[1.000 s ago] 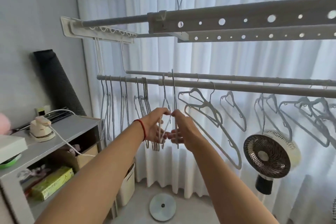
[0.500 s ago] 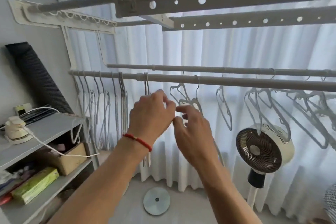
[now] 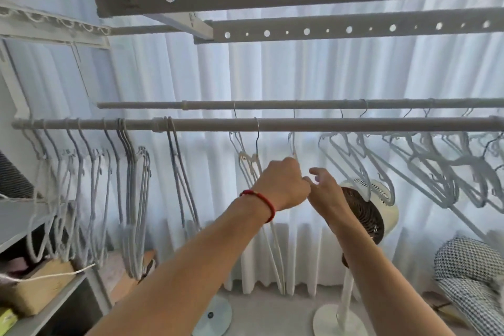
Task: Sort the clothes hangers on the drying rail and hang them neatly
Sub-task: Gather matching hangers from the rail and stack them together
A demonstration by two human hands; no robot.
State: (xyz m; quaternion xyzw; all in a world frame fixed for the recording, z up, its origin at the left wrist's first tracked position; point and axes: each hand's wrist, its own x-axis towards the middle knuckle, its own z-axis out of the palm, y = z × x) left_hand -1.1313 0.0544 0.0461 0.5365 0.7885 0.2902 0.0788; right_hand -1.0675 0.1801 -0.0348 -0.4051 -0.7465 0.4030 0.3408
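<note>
Gripping a hanger (image 3: 293, 144) mid-frame, left hand (image 3: 282, 188) curled; right hand (image 3: 326, 192) loosely open beside. Turn it edge-on, slide hook along rail (image 3: 354, 124) toward left bunch (image 3: 133, 199).

Both hands (image 3: 302, 188) at a hanger (image 3: 293, 148) under the rail (image 3: 354, 124)

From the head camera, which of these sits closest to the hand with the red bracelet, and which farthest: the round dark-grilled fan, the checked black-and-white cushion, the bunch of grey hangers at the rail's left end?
1. The round dark-grilled fan, just right of the left hand, partly behind the right hand.
2. The bunch of grey hangers, well off to the left.
3. The checked black-and-white cushion, low at the far right.
</note>
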